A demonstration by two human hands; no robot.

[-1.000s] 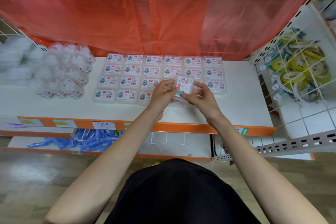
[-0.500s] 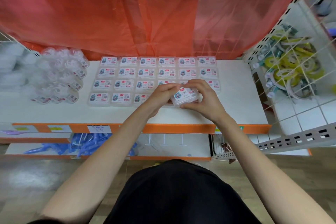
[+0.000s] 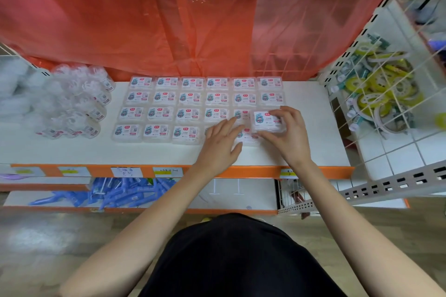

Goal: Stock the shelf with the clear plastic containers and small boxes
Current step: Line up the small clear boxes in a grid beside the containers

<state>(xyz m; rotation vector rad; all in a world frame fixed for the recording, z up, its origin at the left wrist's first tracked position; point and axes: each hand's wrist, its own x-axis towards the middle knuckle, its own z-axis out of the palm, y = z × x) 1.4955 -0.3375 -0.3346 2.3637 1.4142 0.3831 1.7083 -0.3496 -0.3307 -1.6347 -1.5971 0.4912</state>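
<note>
White shelf (image 3: 311,125) under red sheeting (image 3: 120,31), rows of boxes (image 3: 190,98), right hand (image 3: 288,136) gripping one box (image 3: 265,119) at the right end, left hand (image 3: 220,141) flat, fingers straight, on front boxes

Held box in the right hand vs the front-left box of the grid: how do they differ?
The held box is in the grip of the right hand, fingers curled over it; the front-left box is untouched. The held box sits askew, out of line with the rows; the front-left box lies flat, squared in its row. Shared: both are clear plastic with the same white label, cartoon figure and red tag.
</note>
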